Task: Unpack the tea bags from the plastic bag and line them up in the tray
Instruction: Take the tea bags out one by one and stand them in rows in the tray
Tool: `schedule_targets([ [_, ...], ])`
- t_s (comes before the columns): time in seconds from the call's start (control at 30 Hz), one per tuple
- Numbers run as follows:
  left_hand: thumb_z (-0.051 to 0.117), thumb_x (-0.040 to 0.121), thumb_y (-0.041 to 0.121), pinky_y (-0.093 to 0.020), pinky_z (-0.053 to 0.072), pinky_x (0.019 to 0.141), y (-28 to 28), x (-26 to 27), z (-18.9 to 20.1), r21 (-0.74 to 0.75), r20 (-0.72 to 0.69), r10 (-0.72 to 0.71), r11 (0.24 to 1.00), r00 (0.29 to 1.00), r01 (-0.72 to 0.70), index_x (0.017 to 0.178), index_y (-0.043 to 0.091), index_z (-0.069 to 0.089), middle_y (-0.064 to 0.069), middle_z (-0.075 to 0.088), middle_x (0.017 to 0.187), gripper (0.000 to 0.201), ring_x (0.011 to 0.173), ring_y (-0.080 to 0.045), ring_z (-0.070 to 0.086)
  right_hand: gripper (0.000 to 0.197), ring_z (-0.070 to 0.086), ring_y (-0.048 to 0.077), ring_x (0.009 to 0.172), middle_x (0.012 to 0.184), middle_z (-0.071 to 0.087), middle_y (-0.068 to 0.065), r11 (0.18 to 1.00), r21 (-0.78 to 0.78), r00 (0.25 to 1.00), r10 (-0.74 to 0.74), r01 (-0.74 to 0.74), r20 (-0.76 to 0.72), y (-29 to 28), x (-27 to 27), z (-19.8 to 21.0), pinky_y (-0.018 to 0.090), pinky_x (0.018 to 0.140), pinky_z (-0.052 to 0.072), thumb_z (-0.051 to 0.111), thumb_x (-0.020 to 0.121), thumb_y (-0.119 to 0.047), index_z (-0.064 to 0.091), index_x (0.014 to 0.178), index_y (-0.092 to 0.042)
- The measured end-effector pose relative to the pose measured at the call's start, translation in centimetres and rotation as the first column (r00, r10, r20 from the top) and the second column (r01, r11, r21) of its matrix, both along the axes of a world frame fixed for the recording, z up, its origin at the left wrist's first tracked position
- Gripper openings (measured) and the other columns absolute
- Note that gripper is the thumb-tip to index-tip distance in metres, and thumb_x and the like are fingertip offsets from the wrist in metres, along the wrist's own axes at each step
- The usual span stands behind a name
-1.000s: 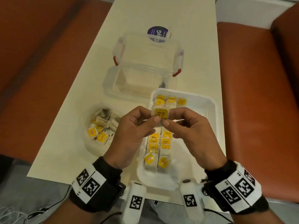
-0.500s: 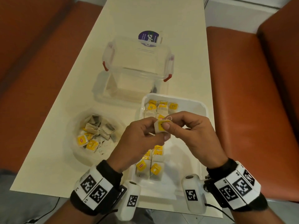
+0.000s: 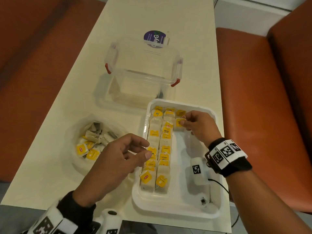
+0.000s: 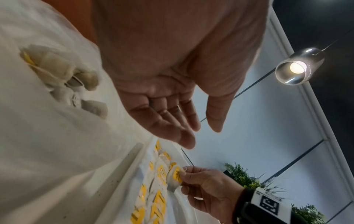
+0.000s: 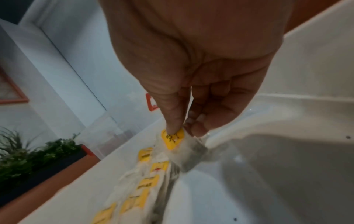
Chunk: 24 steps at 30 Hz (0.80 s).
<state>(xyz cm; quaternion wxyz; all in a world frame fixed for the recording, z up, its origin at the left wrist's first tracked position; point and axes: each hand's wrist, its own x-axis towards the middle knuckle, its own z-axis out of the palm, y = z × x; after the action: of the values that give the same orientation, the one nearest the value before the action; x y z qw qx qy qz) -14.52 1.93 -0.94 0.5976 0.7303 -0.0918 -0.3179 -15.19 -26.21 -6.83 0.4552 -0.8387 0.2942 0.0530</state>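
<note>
A white tray (image 3: 179, 211) holds two long rows of tea bags (image 3: 160, 149) with yellow tags along its left side. My right hand (image 3: 183, 121) pinches one tea bag (image 3: 178, 124) by its yellow tag (image 5: 172, 138) at the far end of the tray, at the start of a third row. My left hand (image 3: 140, 150) hovers over the tray's left rim with loose, empty fingers (image 4: 172, 121). The crumpled clear plastic bag (image 3: 79, 164) lies left of the tray with several tea bags (image 3: 87, 149) still in it.
A clear storage box (image 3: 143, 71) with red clips stands just beyond the tray, a purple label (image 3: 154, 38) behind it. Orange seats (image 3: 261, 98) flank the narrow cream table (image 3: 50, 174). The tray's right half is bare apart from dark specks (image 3: 203, 200).
The hands have parted. The left hand let go of the tea bag and drew back to the tray's left rim. The right hand carried the bag to the tray's far end.
</note>
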Motion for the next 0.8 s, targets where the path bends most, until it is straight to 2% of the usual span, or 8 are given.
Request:
schedule_targets([
  [0.2, 0.072, 0.066, 0.043, -0.029, 0.054, 0.060, 0.5, -0.1, -0.1, -0.006, -0.022, 0.032, 0.999, 0.999, -0.032, 0.087, 0.038, 0.071, 0.001, 0.072, 0.084, 0.022, 0.073, -0.020, 0.071, 0.010, 0.071, 0.019, 0.072, 0.075, 0.071, -0.003, 0.991, -0.072, 0.993, -0.109, 0.111, 0.038, -0.2, 0.9, -1.5, 0.044, 0.077, 0.060, 0.075, 0.086, -0.024, 0.066, 0.082, -0.026],
  [0.3, 0.071, 0.067, 0.043, -0.029, 0.054, 0.060, 0.6, -0.2, 0.0, -0.005, -0.025, 0.042, 0.999, 0.999, -0.042, 0.086, 0.038, 0.071, 0.001, 0.072, 0.084, 0.021, 0.073, -0.019, 0.072, 0.012, 0.072, 0.023, 0.073, 0.071, 0.073, -0.002, 0.984, -0.112, 0.990, -0.138, 0.142, 0.038, -0.2, 1.1, -1.9, 0.049, 0.075, 0.060, 0.077, 0.083, -0.025, 0.067, 0.077, -0.025],
  [0.43, 0.071, 0.068, 0.042, -0.029, 0.055, 0.061, 0.9, -0.3, 0.0, 0.003, -0.024, 0.047, 0.999, 0.999, -0.047, 0.086, 0.038, 0.071, 0.000, 0.073, 0.086, 0.018, 0.073, -0.020, 0.072, 0.015, 0.071, 0.026, 0.069, 0.064, 0.072, 0.000, 0.975, -0.126, 0.983, -0.181, 0.184, 0.036, -0.1, 1.3, -2.1, 0.049, 0.075, 0.060, 0.078, 0.080, -0.029, 0.067, 0.072, -0.022],
  [0.6, 0.070, 0.069, 0.042, -0.030, 0.055, 0.061, 1.5, -0.6, 0.1, 0.019, -0.028, 0.070, 0.997, 0.997, -0.070, 0.086, 0.038, 0.072, 0.001, 0.072, 0.086, 0.018, 0.072, -0.019, 0.071, 0.023, 0.071, 0.026, 0.071, 0.065, 0.073, 0.001, 0.971, -0.139, 0.981, -0.196, 0.196, 0.011, 0.2, 1.5, -2.3, 0.047, 0.077, 0.059, 0.076, 0.081, -0.039, 0.067, 0.074, -0.019],
  [0.8, 0.071, 0.076, 0.033, -0.023, 0.052, 0.057, 3.2, -0.4, 0.1, 0.041, -0.033, 0.132, 0.991, 0.991, -0.131, 0.087, 0.032, 0.073, -0.003, 0.073, 0.087, 0.012, 0.070, -0.017, 0.070, 0.019, 0.071, 0.021, 0.068, 0.063, 0.073, -0.001, 0.965, -0.093, 0.970, -0.244, 0.244, 0.016, 0.4, 1.3, -2.3, 0.044, 0.078, 0.060, 0.076, 0.085, -0.033, 0.066, 0.079, -0.018],
])
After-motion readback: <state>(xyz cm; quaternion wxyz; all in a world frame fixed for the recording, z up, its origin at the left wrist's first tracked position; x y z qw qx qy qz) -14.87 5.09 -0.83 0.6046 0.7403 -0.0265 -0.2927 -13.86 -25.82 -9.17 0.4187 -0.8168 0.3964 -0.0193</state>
